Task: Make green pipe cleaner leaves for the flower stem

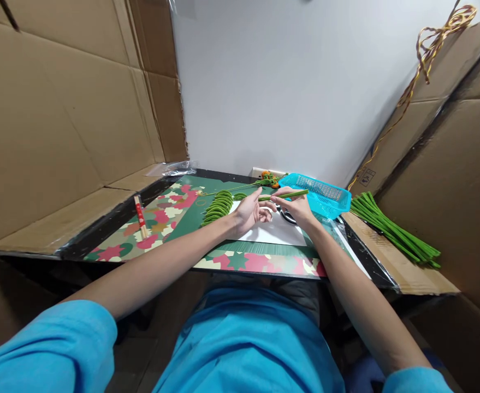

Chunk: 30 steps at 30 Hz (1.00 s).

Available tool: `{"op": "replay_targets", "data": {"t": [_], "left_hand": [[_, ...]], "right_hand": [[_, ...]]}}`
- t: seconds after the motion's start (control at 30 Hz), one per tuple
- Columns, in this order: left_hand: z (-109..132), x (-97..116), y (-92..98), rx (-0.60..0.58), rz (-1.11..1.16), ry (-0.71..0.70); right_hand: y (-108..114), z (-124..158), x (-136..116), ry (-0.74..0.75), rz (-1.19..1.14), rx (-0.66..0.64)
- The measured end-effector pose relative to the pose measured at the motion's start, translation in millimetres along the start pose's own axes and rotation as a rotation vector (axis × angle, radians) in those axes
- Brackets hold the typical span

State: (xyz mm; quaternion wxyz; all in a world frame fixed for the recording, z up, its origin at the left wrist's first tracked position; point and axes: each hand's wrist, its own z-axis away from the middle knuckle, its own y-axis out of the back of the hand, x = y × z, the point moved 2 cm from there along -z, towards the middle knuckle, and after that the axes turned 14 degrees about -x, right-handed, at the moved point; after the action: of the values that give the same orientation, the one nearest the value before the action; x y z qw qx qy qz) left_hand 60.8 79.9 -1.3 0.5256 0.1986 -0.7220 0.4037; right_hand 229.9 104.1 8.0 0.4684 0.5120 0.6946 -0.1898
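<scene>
A thin green fuzzy stem (295, 194), like a bundle of pipe cleaners, is held level above the table between my hands. My right hand (299, 210) pinches it between thumb and fingertips. Its left end lies between the thumb and forefinger of my left hand (248, 214), which is turned palm up with the other fingers curled loosely. Below my hands is a white sheet (278, 234). Black-handled scissors (288, 216) seem to lie there, partly covered by my right hand. Left of my left hand, several curved green fuzzy pieces (217, 207) lie in an overlapping row.
A blue plastic basket (325, 199) stands at the back right, beside orange fuzzy flowers (270, 179). Straight green stems (395, 229) lie in a bundle on cardboard at the right. Chopsticks in a red wrapper (140, 217) lie at the left. Cardboard walls (59, 98) flank the table.
</scene>
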Motion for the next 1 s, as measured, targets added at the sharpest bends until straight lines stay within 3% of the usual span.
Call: {"op": "replay_targets", "data": {"t": [0.27,0.43,0.7,1.0], "left_hand": [[0.4,1.7,1.8,0.117,-0.067,-0.127],[0.5,2.5,0.6,0.112,-0.116,-0.144],[4.3,4.1,-3.0,0.126,-0.231,-0.143],[5.1,1.7,-2.2,0.105,-0.236,-0.188]], "right_hand": [[-1.6,-0.9,2.0,-0.01,-0.011,0.04],[-0.5,0.4,-3.0,-0.019,0.04,0.114],[-3.9,1.2,-0.7,-0.041,-0.097,0.02],[-9.3,2.5,-3.0,-0.02,-0.006,-0.024]]}}
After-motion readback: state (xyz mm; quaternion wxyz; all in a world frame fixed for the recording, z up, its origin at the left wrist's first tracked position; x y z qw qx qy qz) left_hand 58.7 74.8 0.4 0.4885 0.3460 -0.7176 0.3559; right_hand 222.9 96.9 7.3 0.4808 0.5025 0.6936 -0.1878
